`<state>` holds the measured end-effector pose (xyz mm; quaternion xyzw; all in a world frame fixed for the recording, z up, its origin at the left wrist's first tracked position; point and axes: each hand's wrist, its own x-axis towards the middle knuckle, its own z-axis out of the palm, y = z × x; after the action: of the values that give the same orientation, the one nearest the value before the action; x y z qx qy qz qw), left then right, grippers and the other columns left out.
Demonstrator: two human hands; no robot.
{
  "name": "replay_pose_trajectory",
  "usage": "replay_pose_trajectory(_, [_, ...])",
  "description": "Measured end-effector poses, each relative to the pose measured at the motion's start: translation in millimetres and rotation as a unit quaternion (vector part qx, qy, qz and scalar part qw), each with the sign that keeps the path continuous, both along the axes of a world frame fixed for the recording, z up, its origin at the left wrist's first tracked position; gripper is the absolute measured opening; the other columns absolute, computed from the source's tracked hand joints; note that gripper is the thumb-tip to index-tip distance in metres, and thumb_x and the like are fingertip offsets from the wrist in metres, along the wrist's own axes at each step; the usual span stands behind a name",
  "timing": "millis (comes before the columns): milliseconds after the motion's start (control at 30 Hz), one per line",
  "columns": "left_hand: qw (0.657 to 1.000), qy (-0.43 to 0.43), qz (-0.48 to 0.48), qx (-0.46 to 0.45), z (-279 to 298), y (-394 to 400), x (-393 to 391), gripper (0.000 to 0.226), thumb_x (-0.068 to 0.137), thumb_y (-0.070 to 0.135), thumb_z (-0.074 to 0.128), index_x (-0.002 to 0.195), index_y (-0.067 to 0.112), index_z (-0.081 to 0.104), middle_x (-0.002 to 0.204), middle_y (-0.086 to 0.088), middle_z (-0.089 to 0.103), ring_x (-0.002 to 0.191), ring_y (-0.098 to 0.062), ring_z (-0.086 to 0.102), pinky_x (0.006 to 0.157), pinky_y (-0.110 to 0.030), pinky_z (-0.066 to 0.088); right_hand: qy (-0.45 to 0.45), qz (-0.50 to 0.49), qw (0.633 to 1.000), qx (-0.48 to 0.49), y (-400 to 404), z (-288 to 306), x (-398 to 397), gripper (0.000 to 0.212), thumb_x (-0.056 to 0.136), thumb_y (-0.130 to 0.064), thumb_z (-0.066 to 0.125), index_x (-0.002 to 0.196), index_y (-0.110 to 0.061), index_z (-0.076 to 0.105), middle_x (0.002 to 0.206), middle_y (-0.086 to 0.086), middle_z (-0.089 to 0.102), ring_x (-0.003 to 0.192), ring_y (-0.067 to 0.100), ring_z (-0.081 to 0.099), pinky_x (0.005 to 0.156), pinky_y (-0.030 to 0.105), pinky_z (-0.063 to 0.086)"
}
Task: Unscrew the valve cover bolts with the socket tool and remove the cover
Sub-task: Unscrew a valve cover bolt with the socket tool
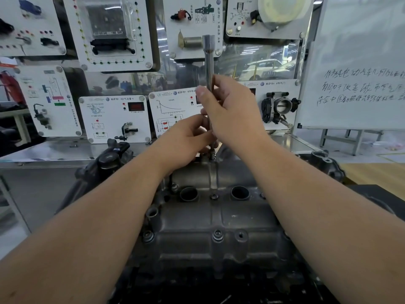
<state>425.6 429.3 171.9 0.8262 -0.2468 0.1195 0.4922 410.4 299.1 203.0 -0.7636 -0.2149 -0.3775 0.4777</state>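
Observation:
A dark grey metal valve cover (219,222) fills the lower middle of the head view, on top of an engine. A long silver socket tool (208,60) stands upright over a bolt at the cover's far edge, its lower tip (212,153) on that bolt. My right hand (232,113) grips the tool's shaft halfway up. My left hand (188,139) pinches the shaft low down, just above the bolt. Other bolts sit in the cover, one at the centre (214,196) and one near the front edge (217,234). Two round plug holes (240,192) open between them.
White training panels (114,119) with car parts hang behind the engine on a steel frame. A throttle body (279,107) is mounted at the right. A whiteboard (355,62) with handwriting stands at the far right. A black part (111,156) lies left of the cover.

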Motion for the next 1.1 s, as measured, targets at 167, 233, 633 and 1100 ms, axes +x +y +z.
replay_pose_trajectory(167, [1.0, 0.006, -0.013, -0.008, -0.8, -0.7, -0.2, 0.014, 0.105, 0.025, 0.056, 0.108, 0.018, 0.067, 0.085, 0.006, 0.077, 0.068, 0.0, 0.066, 0.056, -0.011, 0.046, 0.002, 0.014, 0.999, 0.033, -1.2, -0.7, 3.1, 0.016, 0.103, -0.026, 0.052, 0.118, -0.023, 0.055, 0.091, -0.009, 0.073, 0.082, 0.005, 0.072, 0.076, 0.047, 0.062])
replay_pose_trajectory(233, [1.0, 0.005, -0.021, -0.012, -0.5, -2.0, -1.4, 0.017, 0.108, 0.023, 0.051, 0.102, 0.025, 0.066, 0.08, 0.014, 0.076, 0.067, 0.005, 0.066, 0.056, -0.008, 0.046, 0.002, 0.011, 1.0, 0.025, -1.4, -0.1, 4.3, 0.008, 0.104, -0.025, 0.048, 0.106, -0.025, 0.056, 0.093, -0.01, 0.071, 0.08, 0.0, 0.071, 0.074, 0.044, 0.062])
replay_pose_trajectory(633, [1.0, -0.006, -0.007, 0.01, -0.3, -1.4, -1.3, 0.017, 0.106, 0.028, 0.053, 0.112, 0.021, 0.067, 0.095, 0.004, 0.077, 0.07, 0.0, 0.065, 0.058, -0.012, 0.047, -0.008, -0.006, 1.0, 0.009, -2.0, 0.7, 5.3, 0.019, 0.106, -0.03, 0.048, 0.098, -0.018, 0.061, 0.09, -0.007, 0.071, 0.078, -0.001, 0.071, 0.063, 0.033, 0.058])
replay_pose_trajectory(1100, [1.0, -0.006, 0.008, 0.014, 0.6, -1.4, -1.8, 0.026, 0.102, 0.026, 0.06, 0.119, 0.008, 0.065, 0.099, -0.006, 0.077, 0.072, -0.006, 0.065, 0.054, -0.011, 0.043, -0.006, 0.006, 1.0, -0.001, -1.1, 1.2, 2.2, 0.012, 0.101, -0.028, 0.056, 0.105, -0.02, 0.065, 0.086, -0.002, 0.073, 0.082, 0.014, 0.072, 0.08, 0.044, 0.06])
